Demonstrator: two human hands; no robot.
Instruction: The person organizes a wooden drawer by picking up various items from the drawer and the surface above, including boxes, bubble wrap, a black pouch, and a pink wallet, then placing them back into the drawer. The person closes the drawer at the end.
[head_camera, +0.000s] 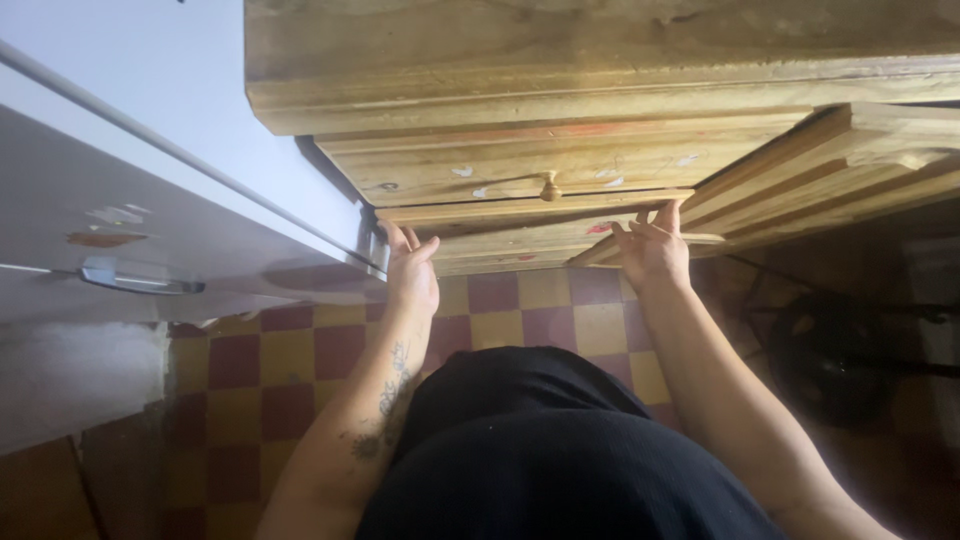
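A wooden cabinet (560, 60) stands in front of me, with a drawer front (500, 165) bearing a small round knob (549, 186). Below it a lower drawer (520, 225) is partly pulled out. My left hand (412, 270) reaches up to that drawer's left end, fingers spread against its edge. My right hand (652, 248) touches the drawer's right end, fingertips on the front edge. Neither hand holds a loose object. What lies inside the drawer is hidden.
An open wooden cabinet door (830, 170) juts out at the right. A white refrigerator (150, 200) with a metal handle (140, 278) stands at the left. The floor (290, 370) is red and yellow checkered tile. A dark fan-like object (840, 350) sits at lower right.
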